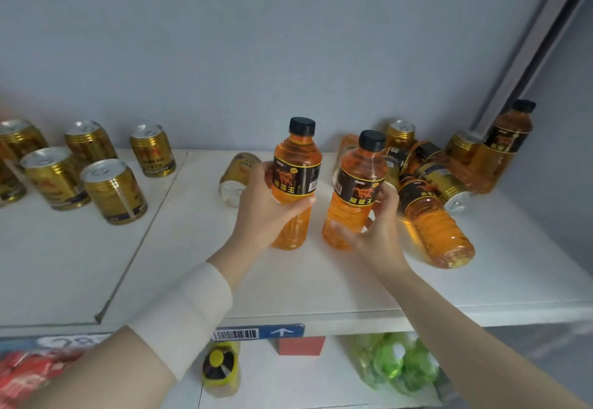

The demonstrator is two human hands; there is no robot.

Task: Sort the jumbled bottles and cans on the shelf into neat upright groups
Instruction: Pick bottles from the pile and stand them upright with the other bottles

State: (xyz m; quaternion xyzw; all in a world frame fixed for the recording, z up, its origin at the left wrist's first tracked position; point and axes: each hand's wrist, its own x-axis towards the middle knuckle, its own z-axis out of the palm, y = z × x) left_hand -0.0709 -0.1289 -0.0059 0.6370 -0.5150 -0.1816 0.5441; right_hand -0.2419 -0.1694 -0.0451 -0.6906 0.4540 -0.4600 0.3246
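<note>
My left hand (pixel 263 203) grips an upright orange bottle (pixel 296 152) with a black cap and black label at mid-shelf. My right hand (pixel 378 232) holds a second upright orange bottle (pixel 356 184) just to its right. Several gold cans (pixel 114 192) stand upright in a group at the left. One gold can (pixel 237 174) lies on its side behind my left hand. At the right, a jumble (pixel 426 168) of bottles and cans lies tangled, with one orange bottle (pixel 433 229) on its side in front and one bottle (pixel 507 148) standing in the corner.
The white shelf (pixel 192 264) has a seam left of centre and a front edge with a blue price strip (pixel 256 333). A grey wall closes the back and right. Below are a yellow bottle (pixel 221 367), green packets (pixel 398 363) and red packets (pixel 29 373).
</note>
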